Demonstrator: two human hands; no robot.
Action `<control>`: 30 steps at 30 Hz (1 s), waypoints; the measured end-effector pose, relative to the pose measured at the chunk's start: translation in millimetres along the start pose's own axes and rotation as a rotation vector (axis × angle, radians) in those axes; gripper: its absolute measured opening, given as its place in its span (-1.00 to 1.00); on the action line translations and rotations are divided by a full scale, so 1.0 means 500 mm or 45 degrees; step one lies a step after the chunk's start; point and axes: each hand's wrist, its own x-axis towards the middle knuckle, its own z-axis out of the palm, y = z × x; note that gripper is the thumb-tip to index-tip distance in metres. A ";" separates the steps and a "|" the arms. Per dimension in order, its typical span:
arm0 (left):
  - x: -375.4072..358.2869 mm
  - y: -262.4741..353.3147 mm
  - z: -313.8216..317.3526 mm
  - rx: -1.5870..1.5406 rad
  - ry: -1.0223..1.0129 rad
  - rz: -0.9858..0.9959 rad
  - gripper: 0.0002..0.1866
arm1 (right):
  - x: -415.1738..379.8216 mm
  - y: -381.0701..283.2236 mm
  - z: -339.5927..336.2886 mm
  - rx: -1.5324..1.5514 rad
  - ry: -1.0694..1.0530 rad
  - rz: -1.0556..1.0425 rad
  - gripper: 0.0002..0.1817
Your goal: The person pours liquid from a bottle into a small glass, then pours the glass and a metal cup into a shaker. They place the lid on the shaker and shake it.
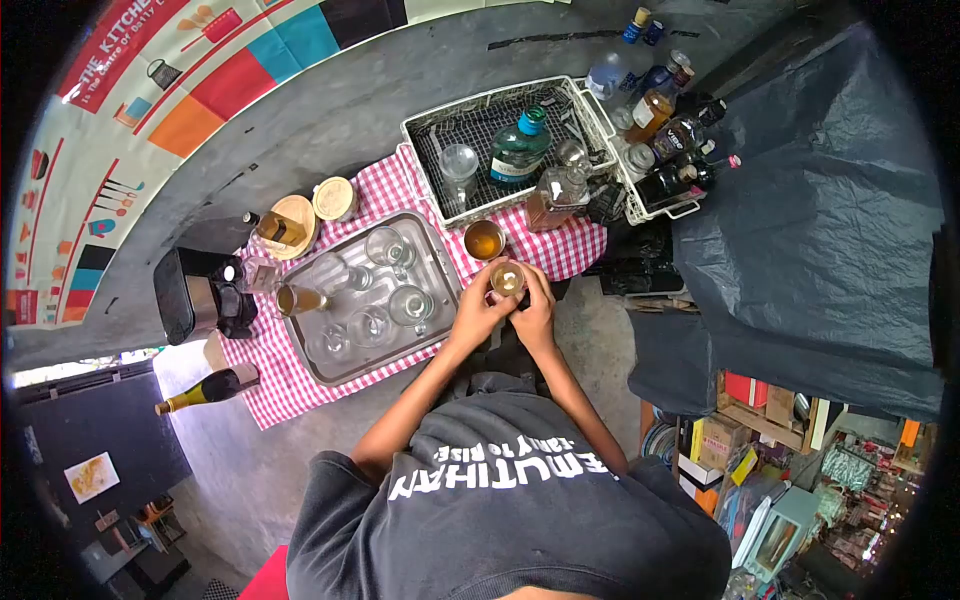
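Between my left hand [478, 312] and my right hand [535, 312] is a small glass [507, 279] with pale amber liquid, seen from above. The fingers of both hands are wrapped round its sides. Just beyond them, a glass of darker amber liquid [484, 240] stands on the red-and-white checked cloth [372, 190]. To the left of my hands lies a grey metal tray [370, 290]. It holds several clear glasses, among them a glass mug [411, 306], and a glass of cloudy brown liquid [300, 299] is at its left edge.
A white wire basket [412, 132] at the back holds a teal-capped bottle [520, 145] and a stemmed glass [459, 163]. A square decanter [556, 197] stands before it. More bottles [680, 135] crowd a rack at right. A dark bottle [207, 388] lies by the cloth's left edge.
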 end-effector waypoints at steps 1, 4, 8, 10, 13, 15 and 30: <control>0.001 0.003 0.000 0.000 -0.002 0.003 -0.31 | 0.000 0.002 -0.001 -0.001 0.003 -0.001 -0.39; 0.009 0.018 -0.001 -0.009 -0.046 -0.049 -0.30 | 0.003 0.006 -0.006 -0.034 0.030 -0.021 -0.41; 0.020 0.025 -0.014 0.003 -0.080 -0.051 -0.35 | 0.007 0.029 -0.014 -0.001 0.064 0.010 -0.41; 0.025 -0.007 -0.030 0.116 0.021 0.047 -0.40 | 0.006 0.040 -0.018 0.037 0.086 0.095 -0.41; 0.032 -0.043 -0.047 0.307 0.211 0.115 -0.45 | 0.009 0.055 -0.034 0.047 0.086 0.176 -0.41; 0.044 -0.054 -0.050 0.450 0.255 0.181 -0.32 | 0.012 0.064 -0.043 0.040 0.103 0.187 -0.41; 0.124 -0.193 -0.027 0.234 0.427 0.038 -0.07 | 0.015 0.072 -0.063 0.068 0.067 0.302 -0.42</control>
